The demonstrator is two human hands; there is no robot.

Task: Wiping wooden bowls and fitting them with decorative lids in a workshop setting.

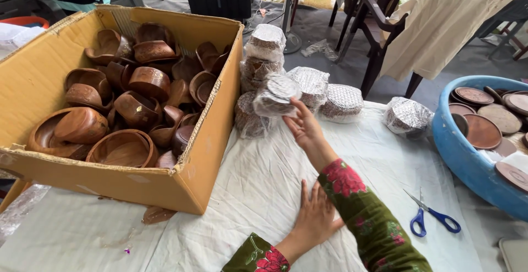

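A wrapped bundle (pixel 276 95) of wooden pieces in clear plastic film is held up by the right hand (pixel 306 129), the fingers (pixel 297 111) spread and curled lightly around its lower right edge. The bundle is pressed against the top of a leaning stack of wrapped bundles (pixel 258 79) just beside the cardboard box (pixel 165 184) — it appears to be steadied there so that the pile is kept from toppling. Whether it rests fully on the stack or is carried by the hand cannot be told.

The left hand (pixel 314 217) is laid flat and open on the white cloth (pixel 258 167) that covers the counter, nothing being held; the body seems to be braced by it while the other arm is stretched forward.

The box is filled with loose, unwrapped wooden bowls (pixel 124 101), tumbled together. More wrapped bundles (pixel 342 103) are set in a row behind the stack, one (pixel 407 116) apart near a blue tub (pixel 467 156) in which flat wooden lids (pixel 483 131) are kept. Blue-handled scissors (pixel 432 216) are left shut on the cloth, within reach of the right side — presumably for the film.
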